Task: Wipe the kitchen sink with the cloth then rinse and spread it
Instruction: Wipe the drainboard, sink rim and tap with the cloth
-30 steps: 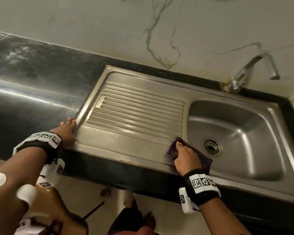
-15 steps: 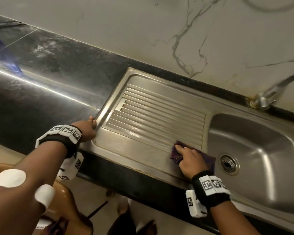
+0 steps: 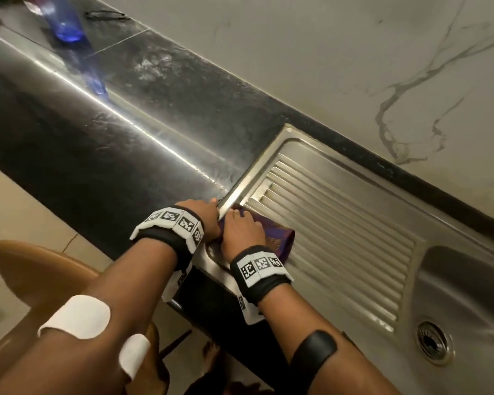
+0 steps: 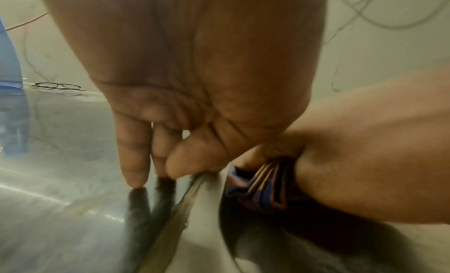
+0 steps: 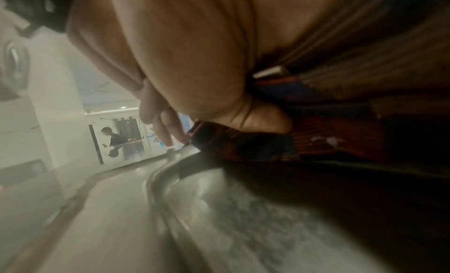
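The steel sink (image 3: pixel 268 155) has a ribbed drainboard, and its basin with the drain (image 3: pixel 432 344) lies at the lower right. A folded purple striped cloth (image 3: pixel 280 239) lies at the drainboard's front left corner. My right hand (image 3: pixel 240 220) presses down on it with the fingers stretched forward. The left wrist view shows the cloth (image 4: pixel 258 190) bunched under that hand (image 4: pixel 365 152). Right beside it, my left hand (image 3: pixel 213 201) rests with straight fingers (image 4: pixel 134 161) on the black counter at the sink's left rim, holding nothing. The right wrist view shows my palm (image 5: pixel 194 65) over the cloth (image 5: pixel 243 146).
A black stone counter (image 3: pixel 111 138) runs to the left, with a blue bottle (image 3: pixel 66 24) and a pair of glasses (image 3: pixel 104 15) at its far end. A marble wall (image 3: pixel 354 52) stands behind. A brown chair (image 3: pixel 35 269) is below the counter's front edge.
My right hand has slid the cloth left along the drainboard's front, from beside the basin to the left corner. The left hand has stayed at the sink's rim. The head view swung left.
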### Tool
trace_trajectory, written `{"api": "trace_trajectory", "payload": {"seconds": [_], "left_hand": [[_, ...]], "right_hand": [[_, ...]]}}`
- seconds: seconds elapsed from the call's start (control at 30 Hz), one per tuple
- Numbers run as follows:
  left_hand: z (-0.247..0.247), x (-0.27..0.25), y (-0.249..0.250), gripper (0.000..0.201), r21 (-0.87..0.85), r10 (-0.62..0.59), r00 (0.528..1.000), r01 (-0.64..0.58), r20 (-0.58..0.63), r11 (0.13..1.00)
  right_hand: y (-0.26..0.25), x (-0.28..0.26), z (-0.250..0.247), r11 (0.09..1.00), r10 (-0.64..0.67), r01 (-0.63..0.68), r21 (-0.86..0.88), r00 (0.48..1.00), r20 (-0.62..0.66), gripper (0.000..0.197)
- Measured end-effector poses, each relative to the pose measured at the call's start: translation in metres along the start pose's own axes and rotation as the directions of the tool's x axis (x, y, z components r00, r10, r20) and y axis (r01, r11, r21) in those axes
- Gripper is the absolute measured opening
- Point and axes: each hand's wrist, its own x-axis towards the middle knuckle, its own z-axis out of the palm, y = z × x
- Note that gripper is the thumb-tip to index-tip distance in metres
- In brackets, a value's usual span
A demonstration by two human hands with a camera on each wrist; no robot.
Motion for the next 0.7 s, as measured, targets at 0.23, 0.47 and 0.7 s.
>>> {"api": "trace_trajectory", "payload": {"seconds": [0.23,0.47,0.7], "left_hand": [[-0.009,0.004,0.012,0.065,0.042,0.011,0.999,-0.012,0.032,0.999],[0.001,-0.001,0.011,0.094,-0.008,-0.006,0.998,0.006,0.065,1.0],[-0.009,-0.002,0.021,0.069,0.042,-0.037,0.998,0.035,0.046,0.999]], "right_hand": [[0.0,0.006,0.007,0.995,0.062,-0.061,0.082,0.998,-0.003,0.069],[0.02,-0.008,-0.011,0.986,0.055,-0.044,0.159,0.996,-0.067,0.043],[0.072,-0.063,-0.009,0.973,0.141,-0.126,0.194,0.988,-0.065,0.032]]}}
